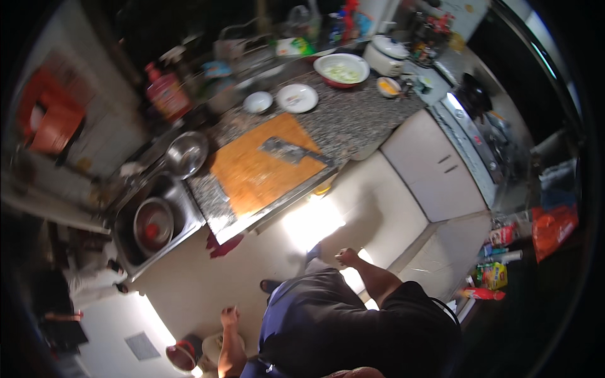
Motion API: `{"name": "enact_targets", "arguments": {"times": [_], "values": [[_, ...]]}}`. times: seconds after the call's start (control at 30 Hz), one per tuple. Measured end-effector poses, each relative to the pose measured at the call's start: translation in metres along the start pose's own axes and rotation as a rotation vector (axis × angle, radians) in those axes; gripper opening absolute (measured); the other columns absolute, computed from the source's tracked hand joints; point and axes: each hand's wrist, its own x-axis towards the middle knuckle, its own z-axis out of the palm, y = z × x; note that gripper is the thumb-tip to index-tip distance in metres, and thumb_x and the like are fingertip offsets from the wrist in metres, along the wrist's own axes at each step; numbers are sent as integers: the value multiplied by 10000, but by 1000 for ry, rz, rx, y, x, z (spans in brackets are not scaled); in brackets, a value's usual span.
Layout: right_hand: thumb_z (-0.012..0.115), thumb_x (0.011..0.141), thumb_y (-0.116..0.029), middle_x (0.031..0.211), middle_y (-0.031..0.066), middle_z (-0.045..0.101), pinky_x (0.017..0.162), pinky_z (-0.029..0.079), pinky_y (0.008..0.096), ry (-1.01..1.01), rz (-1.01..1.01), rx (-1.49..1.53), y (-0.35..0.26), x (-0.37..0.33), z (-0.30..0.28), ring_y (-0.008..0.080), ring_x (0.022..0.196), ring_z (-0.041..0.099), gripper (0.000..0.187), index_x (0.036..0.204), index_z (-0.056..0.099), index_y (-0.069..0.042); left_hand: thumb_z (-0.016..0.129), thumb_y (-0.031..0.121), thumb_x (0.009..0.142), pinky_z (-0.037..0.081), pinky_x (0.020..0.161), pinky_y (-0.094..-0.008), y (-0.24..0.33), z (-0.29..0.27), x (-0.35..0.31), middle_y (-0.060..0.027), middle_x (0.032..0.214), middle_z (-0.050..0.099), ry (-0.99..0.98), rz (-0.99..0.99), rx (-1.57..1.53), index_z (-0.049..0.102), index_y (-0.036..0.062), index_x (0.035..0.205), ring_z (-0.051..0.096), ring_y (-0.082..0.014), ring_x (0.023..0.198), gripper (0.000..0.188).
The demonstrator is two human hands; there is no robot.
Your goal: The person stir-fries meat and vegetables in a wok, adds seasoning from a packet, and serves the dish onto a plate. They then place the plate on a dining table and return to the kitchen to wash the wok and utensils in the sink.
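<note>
My left hand (230,317) hangs low over the floor at the lower middle, its fingers curled in, and I see nothing in it. My right hand (346,257) is held out in front of my body, closed like a fist, with nothing visible in it. Neither hand touches the counter. Ahead of them, an orange-brown cutting board (249,176) lies on the speckled counter (372,116). A cleaver (283,150) rests flat on the board, its dark handle toward the front edge.
Left of the board are a metal bowl (187,155) and a sink (196,220) holding a basin with something red. Behind stand a white plate (297,99), a small bowl (258,103), a large bowl of pale green pieces (342,70) and a white cooker (384,58). A stove (466,126) is at right.
</note>
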Motion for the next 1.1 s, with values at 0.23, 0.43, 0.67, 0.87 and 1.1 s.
{"name": "enact_targets", "arguments": {"times": [0.23, 0.43, 0.67, 0.87, 1.1], "values": [[548, 769, -213, 796, 47, 606, 637, 454, 355, 296, 23, 25, 162, 28, 127, 209, 710, 570, 145, 815, 610, -91, 512, 174, 816, 324, 314, -271, -9, 53, -22, -61, 499, 482, 80, -145, 162, 476, 36, 650, 466, -160, 379, 219], [475, 814, -193, 723, 91, 557, 603, 447, 359, 555, 76, 927, 196, 16, 74, 188, 693, 556, 178, 811, 580, -49, 551, 213, 833, 330, 315, -230, 80, 132, -17, -44, 481, 486, 41, 86, 205, 476, 61, 621, 454, -109, 368, 271], [568, 727, -188, 748, 85, 617, 616, 488, 358, -176, 881, 789, 167, -23, 3, 228, 738, 614, 127, 813, 610, -104, 563, 180, 820, 367, 473, -210, 180, 201, -61, -21, 609, 528, -24, 363, 278, 518, 60, 738, 469, -77, 508, 152], [612, 726, -178, 674, 62, 602, 569, 469, 317, -119, 805, 764, 130, 1, -23, 197, 661, 589, 181, 836, 594, -35, 546, 155, 815, 409, 450, -232, 111, 149, -26, -49, 655, 566, 3, 246, 241, 550, 31, 802, 536, -119, 525, 125], [571, 807, -136, 632, 46, 557, 457, 417, 244, 64, 697, 1085, 73, 59, -79, 101, 531, 525, 135, 780, 557, -5, 548, 200, 806, 469, 471, -281, 14, 58, -1, -74, 624, 582, 64, 66, 347, 560, -2, 760, 568, -158, 500, 208]]}}
